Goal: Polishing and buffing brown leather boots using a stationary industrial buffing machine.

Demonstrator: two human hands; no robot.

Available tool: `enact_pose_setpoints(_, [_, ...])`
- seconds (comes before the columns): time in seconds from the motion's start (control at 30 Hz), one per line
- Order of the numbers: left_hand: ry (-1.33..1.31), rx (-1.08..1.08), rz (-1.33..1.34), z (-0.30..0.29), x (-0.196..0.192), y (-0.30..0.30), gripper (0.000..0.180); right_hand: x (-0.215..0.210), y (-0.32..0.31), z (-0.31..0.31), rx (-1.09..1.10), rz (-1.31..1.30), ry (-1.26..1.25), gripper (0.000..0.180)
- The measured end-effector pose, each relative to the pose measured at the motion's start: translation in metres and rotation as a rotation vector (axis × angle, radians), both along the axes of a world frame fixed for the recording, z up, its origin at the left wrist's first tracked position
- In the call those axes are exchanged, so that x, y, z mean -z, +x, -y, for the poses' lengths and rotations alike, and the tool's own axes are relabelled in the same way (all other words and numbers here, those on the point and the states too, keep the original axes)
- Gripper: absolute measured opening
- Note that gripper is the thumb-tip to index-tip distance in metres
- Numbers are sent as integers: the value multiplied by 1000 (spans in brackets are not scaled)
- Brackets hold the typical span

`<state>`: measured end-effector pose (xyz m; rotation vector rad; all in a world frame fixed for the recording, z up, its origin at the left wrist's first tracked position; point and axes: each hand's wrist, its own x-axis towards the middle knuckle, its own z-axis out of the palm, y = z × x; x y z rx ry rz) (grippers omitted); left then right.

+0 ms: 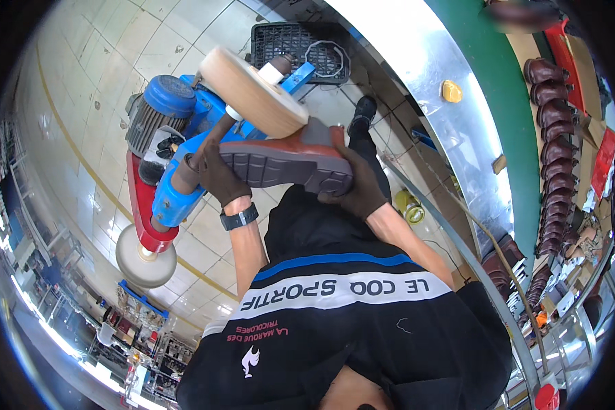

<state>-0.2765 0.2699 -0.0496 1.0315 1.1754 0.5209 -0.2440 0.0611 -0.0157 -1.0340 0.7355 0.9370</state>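
Observation:
A reddish-brown shoe (287, 160) with a thick dark treaded sole lies sideways between my two gloved hands, its sole turned toward me. My left hand (222, 176), in a dark brown glove with a watch at the wrist, grips the toe end. Around the heel end closes my right hand (363, 184), gloved the same way. The shoe's upper side is up against the rim of a pale polishing wheel (256, 92), or very close to it; actual contact is hard to make out. The wheel's rim looks smeared, as if spinning.
The wheel belongs to a blue machine (178, 184) with a grey motor (154, 119) and a second white wheel (145, 256). Beyond it, a black plastic crate (266, 44) sits on the tiled floor. At right, a metal-edged bench (468, 123) carries a yellow lump (451, 91); a row of brown shoes (559, 147) stands behind.

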Motion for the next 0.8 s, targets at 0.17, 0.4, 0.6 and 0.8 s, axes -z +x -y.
enact_pose_setpoints(0.17, [1049,545,-340,2,-10,26,23,48,-15,22,42,125,81,38])
enact_pose_setpoints(0.4, [795,384,-177,18,-56,62,27,29,-18,2,263,-361,332,36])
enact_pose_setpoints(0.6, [1015,536,-210,24,-75,84,33,30,-28,-11,160,-189,368,48])
enact_pose_setpoints(0.8, [1174,830,-167,40,-91,121,23,39,-42,-35,-280,518,79,83])
